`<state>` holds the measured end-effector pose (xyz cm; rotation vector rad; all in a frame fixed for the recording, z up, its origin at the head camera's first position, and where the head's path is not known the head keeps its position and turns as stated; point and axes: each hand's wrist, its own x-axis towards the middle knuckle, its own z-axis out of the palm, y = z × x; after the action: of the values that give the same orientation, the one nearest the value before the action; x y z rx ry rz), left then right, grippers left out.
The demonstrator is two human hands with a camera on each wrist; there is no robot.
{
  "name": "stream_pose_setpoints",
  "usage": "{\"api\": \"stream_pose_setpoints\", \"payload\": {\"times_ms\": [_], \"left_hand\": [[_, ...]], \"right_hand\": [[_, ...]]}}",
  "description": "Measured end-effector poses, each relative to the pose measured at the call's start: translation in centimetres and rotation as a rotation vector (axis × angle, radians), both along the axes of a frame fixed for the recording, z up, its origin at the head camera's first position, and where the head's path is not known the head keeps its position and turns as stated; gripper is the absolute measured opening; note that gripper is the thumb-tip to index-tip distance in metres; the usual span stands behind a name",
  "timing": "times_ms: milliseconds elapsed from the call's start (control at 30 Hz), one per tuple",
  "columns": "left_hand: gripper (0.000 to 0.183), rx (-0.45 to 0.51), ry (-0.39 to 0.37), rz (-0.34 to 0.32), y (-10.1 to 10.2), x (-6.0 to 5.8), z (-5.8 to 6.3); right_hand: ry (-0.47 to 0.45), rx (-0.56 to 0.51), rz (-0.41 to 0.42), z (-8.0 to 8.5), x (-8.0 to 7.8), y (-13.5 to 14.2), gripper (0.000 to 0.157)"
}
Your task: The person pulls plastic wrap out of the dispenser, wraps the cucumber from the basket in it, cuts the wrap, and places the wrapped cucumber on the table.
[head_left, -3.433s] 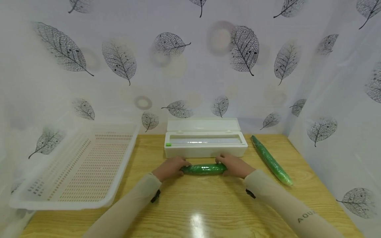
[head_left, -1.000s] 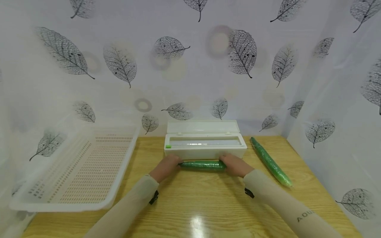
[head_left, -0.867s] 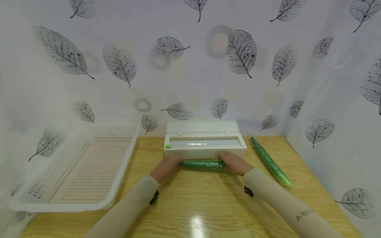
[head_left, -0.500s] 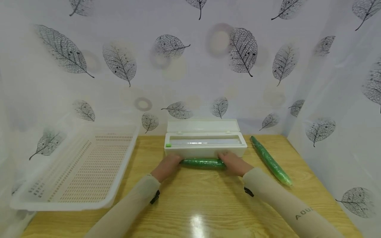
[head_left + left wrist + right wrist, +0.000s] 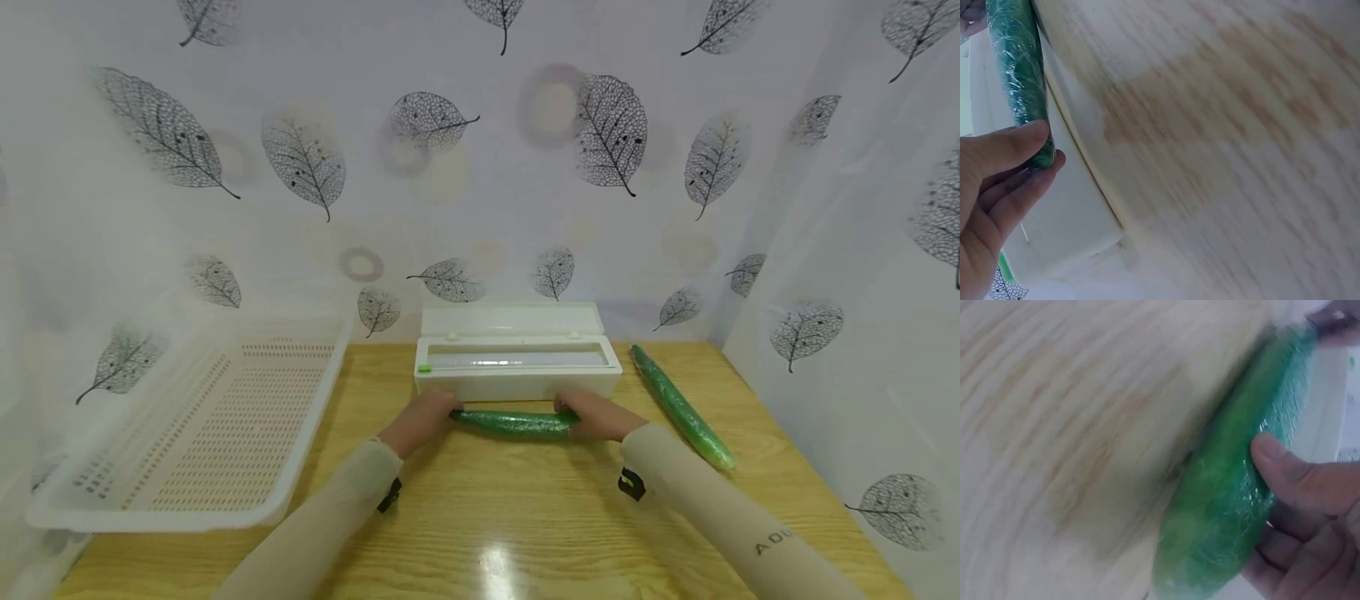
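Observation:
A cucumber [image 5: 513,423] in clear plastic wrap lies crosswise between my two hands, close in front of a white wrap dispenser [image 5: 517,387]. My left hand [image 5: 422,422] pinches its thin dark end; in the left wrist view the thumb [image 5: 1030,139] presses on top and the fingers curl beneath. My right hand [image 5: 600,417] grips near the thicker, paler end, which in the right wrist view shows loose wrinkled film around the cucumber [image 5: 1210,531]. The dispenser's lid [image 5: 510,318] stands raised, and a roll of film shows in its slot, with a green slider at the left.
A second wrapped cucumber [image 5: 684,408] lies slanted on the wooden table [image 5: 495,508] to the right. On the left stands a large white perforated basket [image 5: 279,500]. A leaf-printed curtain [image 5: 480,200] hangs behind and along the sides.
My right hand has shifted slightly right along the cucumber, so more of it shows. The cucumber now tilts a little, its right end nearer me. Basket, dispenser and second cucumber stay put.

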<state>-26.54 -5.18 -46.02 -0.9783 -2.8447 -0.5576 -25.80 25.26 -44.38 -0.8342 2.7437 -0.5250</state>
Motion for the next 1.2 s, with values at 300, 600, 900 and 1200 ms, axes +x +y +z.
{"api": "stream_pose_setpoints", "payload": {"times_ms": [300, 600, 900, 1200], "left_hand": [[0.012, -0.007, -0.041, -0.038, -0.4, -0.3, -0.6], [0.013, -0.001, -0.024, -0.053, -0.7, -0.4, -0.8], [0.019, -0.105, 0.004, 0.011, -0.5, -0.8, -1.4], [0.028, -0.059, -0.054, 0.029, -0.3, -0.5, -0.7]], "right_hand": [[0.047, 0.023, 0.048, -0.4, -0.1, 0.6, 0.03], [0.206, 0.141, -0.021, -0.5, 0.5, -0.3, 0.049], [0.165, 0.166, -0.012, 0.1, 0.5, -0.4, 0.046], [0.175, 0.164, -0.006, 0.3, 0.7, -0.5, 0.046]]}}
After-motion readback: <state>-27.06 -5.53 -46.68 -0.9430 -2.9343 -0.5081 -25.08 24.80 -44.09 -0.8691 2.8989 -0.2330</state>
